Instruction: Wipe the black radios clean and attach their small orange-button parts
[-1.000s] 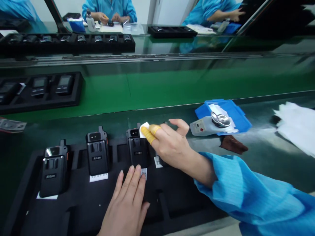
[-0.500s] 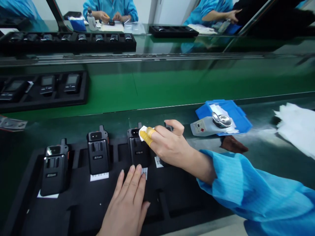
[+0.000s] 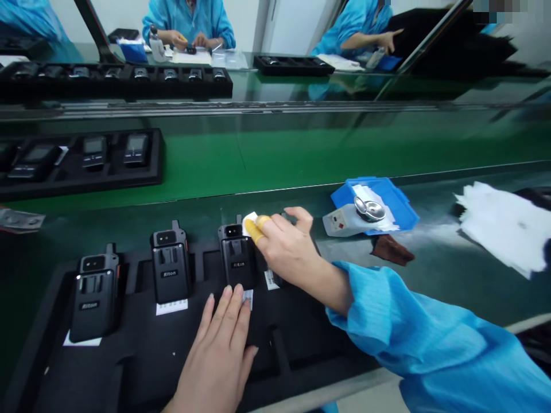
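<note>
A black foam tray (image 3: 142, 355) in front of me holds several black "Riton" handheld radios standing upright. My right hand (image 3: 286, 252), with yellow finger cots, pinches a small white wipe (image 3: 249, 222) against the top right corner of the third radio (image 3: 236, 261). A fourth radio sits mostly hidden behind that hand. My left hand (image 3: 219, 355) lies flat and open on the tray, its fingertips at the white label below the third radio. Two more radios (image 3: 170, 272) (image 3: 91, 295) stand to the left.
A blue tray (image 3: 379, 201) with a white solvent dispenser (image 3: 350, 218) sits right of my hand, a brown rag (image 3: 387, 249) beside it. White wipes (image 3: 503, 223) lie far right. Another radio tray (image 3: 81, 163) rides the green belt. Other workers sit across.
My right hand has shifted slightly along the top of the third radio with the wipe. The tray on the green belt has moved to the right. My left hand stays put.
</note>
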A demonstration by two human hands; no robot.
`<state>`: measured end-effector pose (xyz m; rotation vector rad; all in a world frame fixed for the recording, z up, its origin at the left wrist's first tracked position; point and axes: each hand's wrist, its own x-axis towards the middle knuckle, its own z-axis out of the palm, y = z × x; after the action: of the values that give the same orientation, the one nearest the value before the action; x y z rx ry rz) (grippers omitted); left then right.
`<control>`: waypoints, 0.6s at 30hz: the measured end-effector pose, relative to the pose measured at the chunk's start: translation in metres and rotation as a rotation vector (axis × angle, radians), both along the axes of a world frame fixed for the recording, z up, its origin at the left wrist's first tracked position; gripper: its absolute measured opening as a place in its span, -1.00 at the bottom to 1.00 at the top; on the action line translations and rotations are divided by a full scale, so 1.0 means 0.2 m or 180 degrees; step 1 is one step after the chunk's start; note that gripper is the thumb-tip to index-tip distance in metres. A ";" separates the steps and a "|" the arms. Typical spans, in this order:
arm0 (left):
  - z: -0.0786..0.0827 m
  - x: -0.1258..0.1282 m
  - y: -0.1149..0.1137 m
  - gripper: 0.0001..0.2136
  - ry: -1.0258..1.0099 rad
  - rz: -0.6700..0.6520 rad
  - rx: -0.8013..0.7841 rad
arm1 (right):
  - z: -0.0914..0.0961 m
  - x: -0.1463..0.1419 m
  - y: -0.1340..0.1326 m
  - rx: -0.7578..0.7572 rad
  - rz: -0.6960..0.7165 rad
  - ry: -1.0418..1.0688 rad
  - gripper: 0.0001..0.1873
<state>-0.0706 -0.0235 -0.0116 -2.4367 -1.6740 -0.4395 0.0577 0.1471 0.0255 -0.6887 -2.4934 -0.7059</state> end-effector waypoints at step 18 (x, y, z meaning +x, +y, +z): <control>-0.01 0.01 -0.02 -0.60 -0.0084 0.0147 -0.0251 | -0.08 0.06 -0.26 -0.0328 0.0451 -0.0075 -0.74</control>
<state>-0.0687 -0.0274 -0.0141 -2.4515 -1.7871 -0.4085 0.0699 0.0952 0.0097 -0.5353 -2.5845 -0.5402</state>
